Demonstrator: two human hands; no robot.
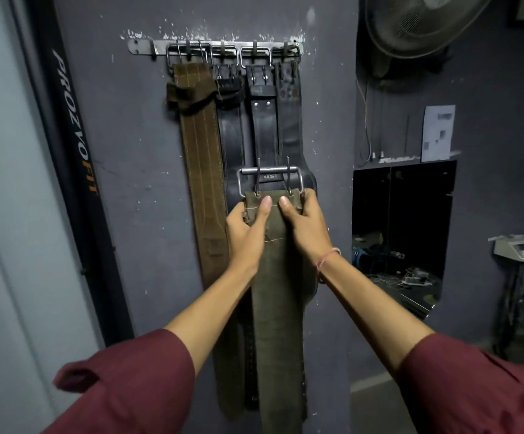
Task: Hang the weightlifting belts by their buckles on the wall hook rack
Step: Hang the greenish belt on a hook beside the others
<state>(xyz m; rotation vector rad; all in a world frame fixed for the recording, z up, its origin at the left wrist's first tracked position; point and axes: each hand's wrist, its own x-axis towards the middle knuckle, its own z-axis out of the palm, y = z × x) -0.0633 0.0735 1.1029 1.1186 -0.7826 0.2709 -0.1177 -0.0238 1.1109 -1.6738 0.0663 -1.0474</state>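
An olive suede belt [277,308] hangs down in front of me. My left hand [246,233] and my right hand [306,227] both grip its top end just below its steel buckle [270,181], thumbs on the front. The buckle's two prongs stick upward. High on the grey wall a metal hook rack [216,47] carries a brown belt [202,170] and three black belts [265,126] by their buckles. The held buckle sits well below the rack, in front of the black belts.
A black post marked PROZVOFIT [76,126] runs down the left. A wall fan [420,23] hangs at the upper right. Below it a dark opening [401,233] shows cluttered cables, and a small scale on a stand [523,249] is at the far right.
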